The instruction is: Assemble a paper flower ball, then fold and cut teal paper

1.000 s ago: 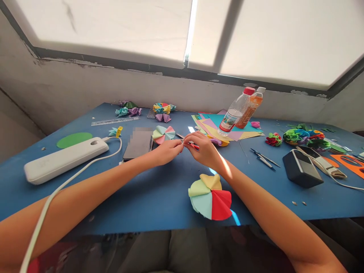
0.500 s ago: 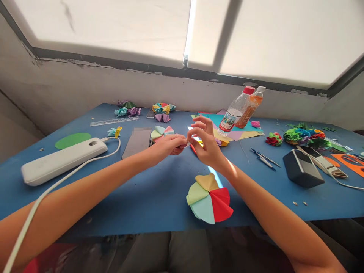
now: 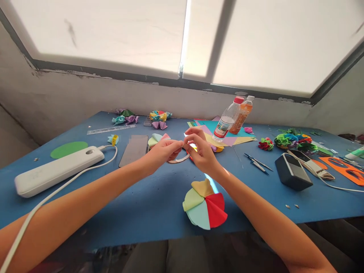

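Observation:
My left hand (image 3: pixel 165 152) and my right hand (image 3: pixel 200 149) meet above the middle of the table, fingertips pinched close together. Between and just below them shows a thin pale ring, which looks like a narrow roll of tape (image 3: pixel 179 160). Both hands seem closed on it, though the fingers cover its upper part. Nearer to me lies a round folded-paper piece (image 3: pixel 205 206) in red, light blue, green and tan. A second folded-paper piece (image 3: pixel 155 139) sits behind my left hand, partly hidden.
On the left are a white power bank (image 3: pixel 59 170) with its cable, a green paper disc (image 3: pixel 69 149) and a phone (image 3: pixel 133 151). Two bottles (image 3: pixel 224 127) stand on coloured paper sheets (image 3: pixel 250 133). Pens (image 3: pixel 257 163), a dark box (image 3: pixel 292 172) and paper flowers (image 3: pixel 294 140) lie right.
The pale ring has come into sight beneath my hands. My right hand's raised fingers have folded down and inward to the left hand. The view has shifted slightly.

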Motion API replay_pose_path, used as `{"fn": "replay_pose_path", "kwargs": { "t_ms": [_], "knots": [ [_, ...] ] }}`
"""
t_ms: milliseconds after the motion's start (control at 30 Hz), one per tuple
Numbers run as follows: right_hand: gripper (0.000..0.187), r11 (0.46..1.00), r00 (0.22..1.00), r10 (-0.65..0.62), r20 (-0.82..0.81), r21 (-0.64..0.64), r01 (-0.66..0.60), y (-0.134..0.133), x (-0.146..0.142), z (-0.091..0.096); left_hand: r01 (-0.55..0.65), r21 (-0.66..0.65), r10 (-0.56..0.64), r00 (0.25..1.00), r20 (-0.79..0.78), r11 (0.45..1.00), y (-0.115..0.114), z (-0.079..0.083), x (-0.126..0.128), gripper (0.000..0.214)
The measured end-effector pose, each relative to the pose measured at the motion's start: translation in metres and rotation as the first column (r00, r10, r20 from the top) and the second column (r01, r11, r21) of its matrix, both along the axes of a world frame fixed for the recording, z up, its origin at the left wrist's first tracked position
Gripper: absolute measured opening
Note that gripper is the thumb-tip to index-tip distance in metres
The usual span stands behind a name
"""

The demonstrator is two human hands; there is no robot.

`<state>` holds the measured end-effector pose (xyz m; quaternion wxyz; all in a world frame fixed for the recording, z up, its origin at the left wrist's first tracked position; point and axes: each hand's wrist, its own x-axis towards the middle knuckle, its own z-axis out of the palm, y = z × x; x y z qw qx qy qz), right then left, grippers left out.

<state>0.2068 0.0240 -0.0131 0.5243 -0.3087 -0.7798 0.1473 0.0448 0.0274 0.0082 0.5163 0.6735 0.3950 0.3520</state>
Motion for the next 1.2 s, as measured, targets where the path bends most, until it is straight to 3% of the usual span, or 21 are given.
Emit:
{"fn": "replay_pose_path", "kwargs": {
  "t_ms": [167, 300, 367, 400, 433, 467, 500, 667, 833, 967, 1067, 1200],
  "knots": [
    [0.008, 0.998, 1.0, 0.004, 0.002, 0.064, -0.004, -0.009, -0.005, 0.004, -0.2, 0.066, 0.199, 0.98, 0.017, 0.978, 0.01, 0.001, -0.006, 0.045],
    [0.006, 0.996, 0.996, 0.064, -0.058, -0.054, -0.067, -0.005, -0.003, 0.001, -0.402, 0.205, 0.397, 0.915, 0.067, 0.892, 0.029, 0.014, -0.029, 0.05],
    [0.008, 0.988, 0.996, 0.059, -0.068, -0.136, -0.068, 0.001, -0.001, -0.003, -0.501, 0.518, 0.584, 0.812, 0.003, 0.693, 0.042, 0.021, -0.046, 0.055],
    [0.008, 0.983, 0.997, 0.05, -0.066, -0.172, -0.061, 0.004, 0.0, -0.005, -0.486, 0.653, 0.684, 0.726, -0.068, 0.581, 0.049, 0.022, -0.055, 0.054],
    [0.007, 0.977, 0.997, 0.041, -0.062, -0.206, -0.053, 0.006, 0.001, -0.007, -0.443, 0.74, 0.772, 0.616, -0.159, 0.506, 0.058, 0.023, -0.063, 0.051],
    [0.007, 0.97, 0.998, 0.032, -0.06, -0.238, -0.046, 0.009, 0.002, -0.009, -0.375, 0.777, 0.814, 0.506, -0.285, 0.505, 0.066, 0.021, -0.071, 0.046],
    [0.008, 0.964, 0.998, 0.024, -0.056, -0.264, -0.038, 0.01, 0.002, -0.011, -0.3, 0.777, 0.81, 0.408, -0.42, 0.554, 0.074, 0.019, -0.078, 0.046],
    [0.009, 0.947, 1.0, -0.002, -0.028, -0.323, -0.007, 0.012, 0.001, -0.014, -0.182, 0.711, 0.725, 0.32, -0.61, 0.679, 0.106, -0.005, -0.092, 0.036],
    [0.014, 0.925, 0.998, 0.023, -0.053, -0.378, -0.042, 0.013, 0.002, -0.017, -0.137, 0.635, 0.644, 0.279, -0.712, 0.761, 0.117, -0.021, -0.095, 0.035],
    [0.04, 0.905, 1.0, 0.022, -0.006, -0.424, -0.022, 0.014, 0.002, -0.021, -0.137, 0.635, 0.643, 0.302, -0.704, 0.76, 0.117, -0.024, -0.096, 0.04],
    [0.02, 0.904, 0.999, -0.032, 0.037, -0.426, 0.044, 0.015, 0.001, -0.023, -0.091, 0.65, 0.626, 0.396, -0.672, 0.755, 0.11, -0.019, -0.087, 0.043],
    [0.015, 0.89, 1.0, -0.002, 0.027, -0.455, 0.013, 0.016, 0.001, -0.024, 0.031, 0.569, 0.456, 0.562, -0.69, 0.822, 0.094, -0.01, -0.07, 0.044]
  ]
}}
